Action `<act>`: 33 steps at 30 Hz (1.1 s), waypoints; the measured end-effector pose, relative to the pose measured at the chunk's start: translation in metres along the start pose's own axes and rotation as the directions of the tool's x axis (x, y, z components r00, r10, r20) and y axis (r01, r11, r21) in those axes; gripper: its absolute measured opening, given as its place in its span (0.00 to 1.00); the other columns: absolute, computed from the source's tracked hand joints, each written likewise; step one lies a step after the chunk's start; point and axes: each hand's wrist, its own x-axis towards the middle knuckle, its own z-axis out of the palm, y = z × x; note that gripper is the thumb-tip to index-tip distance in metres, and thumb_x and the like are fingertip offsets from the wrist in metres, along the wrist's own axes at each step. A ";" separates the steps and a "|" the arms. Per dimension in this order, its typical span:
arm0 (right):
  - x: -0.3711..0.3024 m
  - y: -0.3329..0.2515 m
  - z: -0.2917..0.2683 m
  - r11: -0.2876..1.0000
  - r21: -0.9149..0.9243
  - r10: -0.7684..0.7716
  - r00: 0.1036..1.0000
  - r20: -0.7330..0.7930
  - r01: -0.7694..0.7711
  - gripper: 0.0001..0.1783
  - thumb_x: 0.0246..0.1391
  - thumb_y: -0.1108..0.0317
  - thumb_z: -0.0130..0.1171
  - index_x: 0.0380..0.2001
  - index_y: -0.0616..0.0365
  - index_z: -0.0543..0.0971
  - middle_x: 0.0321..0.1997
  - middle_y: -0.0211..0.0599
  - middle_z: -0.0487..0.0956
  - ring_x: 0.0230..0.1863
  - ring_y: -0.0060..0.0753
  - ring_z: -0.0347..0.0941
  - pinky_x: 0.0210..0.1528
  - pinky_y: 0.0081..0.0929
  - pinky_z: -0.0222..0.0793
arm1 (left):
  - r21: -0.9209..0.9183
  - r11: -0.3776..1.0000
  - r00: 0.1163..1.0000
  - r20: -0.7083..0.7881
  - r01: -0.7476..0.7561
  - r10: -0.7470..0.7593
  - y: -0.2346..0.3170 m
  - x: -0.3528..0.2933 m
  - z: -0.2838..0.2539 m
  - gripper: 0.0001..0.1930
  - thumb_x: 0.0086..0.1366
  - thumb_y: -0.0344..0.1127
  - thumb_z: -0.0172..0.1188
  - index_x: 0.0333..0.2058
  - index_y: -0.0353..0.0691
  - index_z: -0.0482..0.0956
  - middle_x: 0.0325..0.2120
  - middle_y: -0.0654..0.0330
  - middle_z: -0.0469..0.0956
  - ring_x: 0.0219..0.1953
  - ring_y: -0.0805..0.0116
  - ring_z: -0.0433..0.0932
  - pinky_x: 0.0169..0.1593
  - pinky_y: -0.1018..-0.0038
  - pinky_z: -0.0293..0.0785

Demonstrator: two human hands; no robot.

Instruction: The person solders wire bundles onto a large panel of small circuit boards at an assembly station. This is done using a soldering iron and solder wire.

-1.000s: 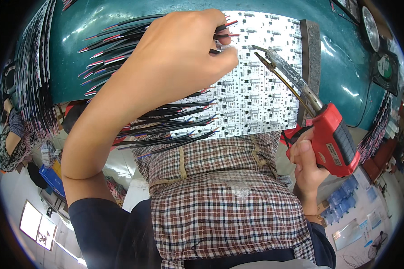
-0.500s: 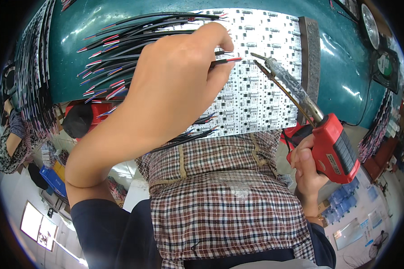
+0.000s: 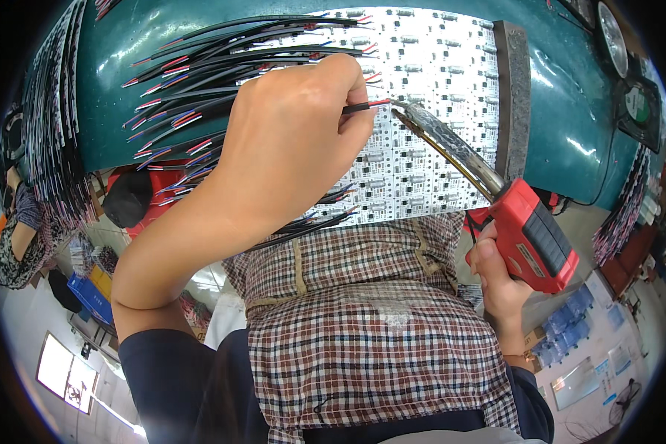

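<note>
My left hand (image 3: pixel 303 126) pinches a black cable (image 3: pixel 356 108) whose stripped end shows a red wire, held over the white circuit board panel (image 3: pixel 422 148). A red gun-style soldering iron (image 3: pixel 534 235) is gripped in my right hand (image 3: pixel 502 281). Its tip meets the wire end, or very nearly so, above the board. A thin brass-coloured tube runs beside the iron's barrel and ends close to the tip. Rows of small components cover the panel. Several black cables (image 3: pixel 222 63) with coloured wire ends lie across its left side, partly hidden by my left hand.
A dark grey bar (image 3: pixel 511 96) borders the panel's right edge on the green table (image 3: pixel 562 140). Bundles of cables (image 3: pixel 55 118) hang at the far left. A small black fan (image 3: pixel 636 107) and a round lamp (image 3: pixel 610 41) stand at right. Another person's arm (image 3: pixel 24 240) shows at far left.
The soldering iron has moved left, bringing its tip to the wire end. My left hand has shifted slightly left and down, still holding the cable.
</note>
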 end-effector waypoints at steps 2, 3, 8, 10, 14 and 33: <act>0.000 0.000 0.001 1.000 0.004 0.017 1.000 -0.008 -0.017 0.09 0.57 0.71 0.62 0.37 0.64 0.76 0.24 0.32 0.74 0.19 0.18 0.66 0.20 0.17 0.59 | 0.002 1.000 1.000 0.000 0.003 -0.003 0.000 0.001 0.000 0.09 0.56 0.32 0.71 0.27 0.38 0.77 0.16 0.60 0.76 0.17 0.67 0.74 0.24 0.74 0.68; 0.000 0.000 0.002 1.000 0.003 0.020 1.000 -0.013 -0.020 0.09 0.57 0.71 0.62 0.37 0.64 0.76 0.25 0.32 0.74 0.19 0.18 0.67 0.20 0.17 0.60 | 0.002 1.000 1.000 0.001 0.005 -0.005 0.000 0.001 0.001 0.09 0.56 0.32 0.71 0.27 0.38 0.77 0.16 0.60 0.76 0.17 0.67 0.73 0.24 0.74 0.68; 0.002 -0.002 0.002 0.999 0.021 0.029 0.999 -0.021 -0.029 0.09 0.57 0.72 0.62 0.38 0.64 0.76 0.26 0.33 0.75 0.20 0.18 0.68 0.20 0.17 0.61 | 0.006 1.000 1.000 0.006 -0.001 0.001 -0.002 0.001 0.000 0.09 0.56 0.32 0.71 0.27 0.38 0.77 0.16 0.61 0.76 0.17 0.68 0.74 0.24 0.74 0.68; 0.003 -0.003 0.002 1.000 0.019 0.014 1.000 -0.005 -0.013 0.09 0.57 0.72 0.62 0.38 0.65 0.76 0.27 0.33 0.75 0.20 0.18 0.68 0.20 0.17 0.61 | 0.009 1.000 1.000 0.008 -0.002 0.002 -0.002 0.001 0.000 0.09 0.56 0.32 0.71 0.27 0.38 0.77 0.16 0.61 0.76 0.17 0.68 0.74 0.24 0.74 0.69; 0.003 -0.004 -0.001 0.998 0.052 -0.031 1.000 -0.003 0.031 0.11 0.57 0.71 0.62 0.40 0.66 0.76 0.27 0.34 0.76 0.19 0.18 0.68 0.20 0.18 0.60 | 0.010 1.000 1.000 0.005 -0.013 0.012 -0.002 0.002 0.001 0.09 0.56 0.31 0.71 0.27 0.38 0.78 0.16 0.61 0.76 0.18 0.68 0.75 0.24 0.74 0.69; 0.000 0.010 -0.004 1.000 -0.001 -0.027 0.999 0.035 0.027 0.12 0.58 0.75 0.60 0.44 0.69 0.75 0.27 0.34 0.74 0.20 0.21 0.68 0.20 0.18 0.61 | -0.002 0.999 0.991 0.133 0.037 -0.036 -0.006 0.012 -0.009 0.08 0.58 0.32 0.69 0.29 0.34 0.79 0.22 0.57 0.79 0.25 0.66 0.80 0.34 0.73 0.78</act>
